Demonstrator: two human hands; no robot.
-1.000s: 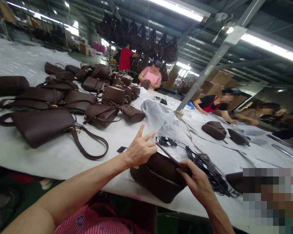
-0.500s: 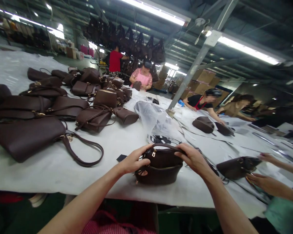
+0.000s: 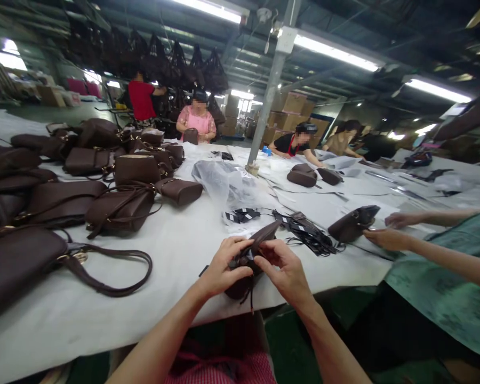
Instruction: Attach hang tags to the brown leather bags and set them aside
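A small dark brown handbag (image 3: 237,288) stands end-on at the table's near edge, between my hands. My left hand (image 3: 229,266) is closed on its left side near the top, thumb pointing inward. My right hand (image 3: 282,266) grips the bag's upper right part with bent fingers. Thin dark cords dangle from the end facing me. Much of the bag is hidden behind my fingers. Just beyond lie black tags with strings (image 3: 310,233) and a crumpled clear plastic sheet (image 3: 226,184).
Many brown handbags (image 3: 122,208) crowd the table's left side; one with a looped strap (image 3: 128,272) lies close by. A metal post (image 3: 266,109) rises from the table. At right, a co-worker's hands (image 3: 388,234) handle another bag (image 3: 352,223). Several other people work farther back.
The bag has been turned from facing me broadside to end-on. My right hand has left the handle for the bag's upper part. The view has swung right.
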